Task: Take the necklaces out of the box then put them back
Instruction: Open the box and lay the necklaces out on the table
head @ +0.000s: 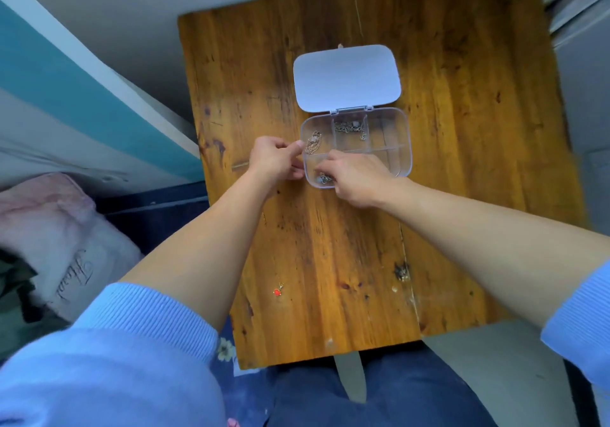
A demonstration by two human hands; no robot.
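Two hands at the clear plastic compartment box (389, 132), white lid (346, 76) flung open, mid worn wooden tabletop (462, 162). Cursive stitching on the pink cushion (66, 245) at left, unreadable. Left hand (274, 162) curled, gripping the box's left rim; right hand (356, 175) reaching in, pinching a silver necklace (325, 179) in the near-left compartment. Red-pendant necklace (278, 291) loose on the tabletop, nearer.

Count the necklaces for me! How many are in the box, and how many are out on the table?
Necklaces in the box: 3 (pink-gold necklace, silver necklace, tangled necklace)
Necklaces on the table: 1 (red-pendant necklace)
Total: 4
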